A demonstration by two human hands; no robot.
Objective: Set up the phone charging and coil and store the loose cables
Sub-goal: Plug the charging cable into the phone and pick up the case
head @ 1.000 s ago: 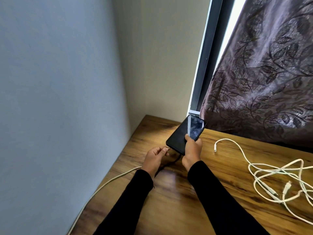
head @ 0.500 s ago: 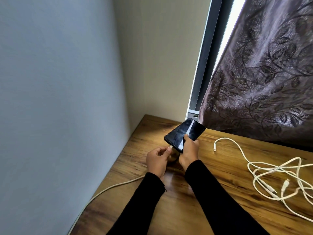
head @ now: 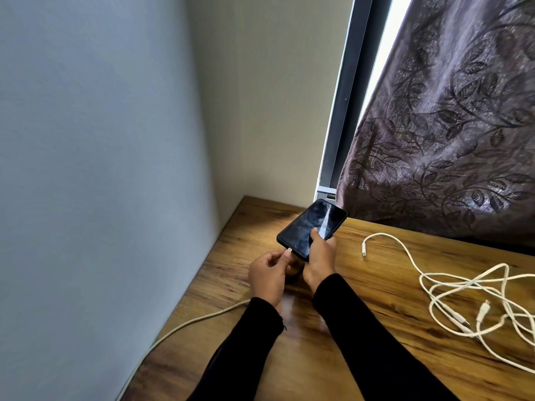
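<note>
My right hand (head: 320,260) grips a black phone (head: 309,227) by its near end and holds it tilted above the wooden table (head: 362,328), screen dark. My left hand (head: 269,273) pinches the white plug of a charging cable (head: 197,322) and holds its tip against the phone's bottom edge. That cable trails back along the table's left side and drops off the near edge. A tangle of loose white cables (head: 474,302) lies on the table at the right, one plug end (head: 364,251) stretched toward the phone.
A grey wall (head: 101,169) closes the left side and meets a cream wall in the corner. A dark patterned curtain (head: 448,125) hangs over the table's back right edge beside a window frame (head: 338,125).
My left hand has brought the plug up from the table to the phone's bottom edge. My right hand has tipped the phone flatter, its screen now facing up more.
</note>
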